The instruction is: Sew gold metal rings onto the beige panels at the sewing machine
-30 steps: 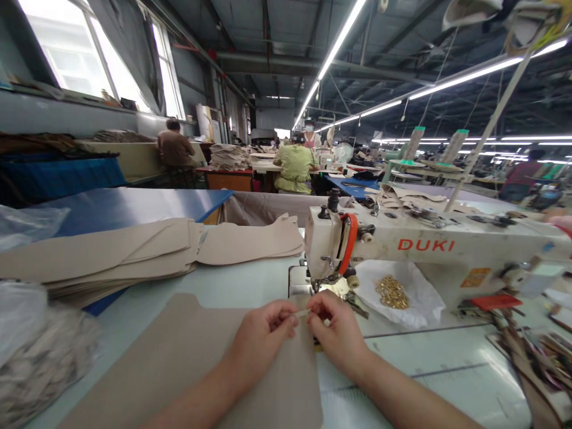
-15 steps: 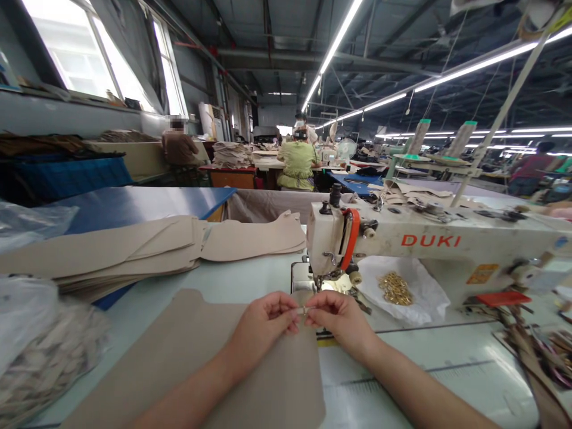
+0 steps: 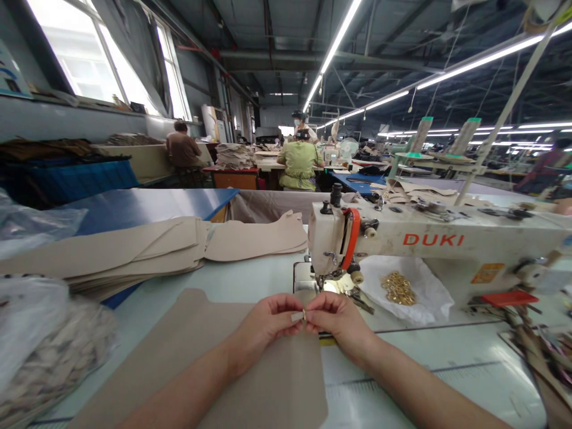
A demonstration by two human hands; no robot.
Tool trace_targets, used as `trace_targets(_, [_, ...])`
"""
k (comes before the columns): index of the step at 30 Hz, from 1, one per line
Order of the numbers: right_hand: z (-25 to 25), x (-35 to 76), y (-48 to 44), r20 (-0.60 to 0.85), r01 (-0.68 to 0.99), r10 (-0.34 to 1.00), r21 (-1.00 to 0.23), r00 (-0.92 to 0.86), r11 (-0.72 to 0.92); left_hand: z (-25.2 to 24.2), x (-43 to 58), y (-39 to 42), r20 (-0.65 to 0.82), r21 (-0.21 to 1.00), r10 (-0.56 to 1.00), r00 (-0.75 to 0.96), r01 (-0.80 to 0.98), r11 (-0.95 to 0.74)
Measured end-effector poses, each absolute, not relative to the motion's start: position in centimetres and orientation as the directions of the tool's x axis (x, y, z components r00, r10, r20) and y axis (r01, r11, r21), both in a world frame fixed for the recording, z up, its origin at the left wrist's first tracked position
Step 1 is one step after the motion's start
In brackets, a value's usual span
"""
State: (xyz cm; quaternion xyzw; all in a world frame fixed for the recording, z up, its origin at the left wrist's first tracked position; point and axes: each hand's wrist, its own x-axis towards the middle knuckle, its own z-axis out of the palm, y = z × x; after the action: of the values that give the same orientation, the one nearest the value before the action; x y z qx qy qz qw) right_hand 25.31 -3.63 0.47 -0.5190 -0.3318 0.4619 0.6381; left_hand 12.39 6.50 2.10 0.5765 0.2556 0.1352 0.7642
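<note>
Strip lights (image 3: 333, 53) ran above a crowded sewing workshop, where a co-worker in a yellow-green top (image 3: 299, 162) sat back turned, beyond a pale worktable (image 3: 250, 286). Red capitals reading "DUKI" (image 3: 433, 239) marked the white sewing machine (image 3: 384, 229); the print on its orange label (image 3: 488, 273) was too small to read. Just before the needle, the left hand (image 3: 263, 323) pinched a short pale strip (image 3: 297, 316) between thumb and forefinger, tips pressed together. The right hand (image 3: 339, 319) met it almost fingertip to fingertip, thumb and forefinger closed at a small gold-coloured ring (image 3: 304, 314) beside the strip. Both hands were above a large beige panel (image 3: 214, 357) lying flat on the worktable. Loose gold-coloured rings (image 3: 397, 289) lay heaped on a white wrapping (image 3: 431, 289) beneath the machine's arm.
</note>
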Motion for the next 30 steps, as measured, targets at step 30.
trace_targets(30, [-0.3,24.8,-4.0,0.281,0.165,0.870,-0.959,0.405,0.232,1.1,12.2,6.5,0.105,0.957,0.615,0.782,0.089,-0.277])
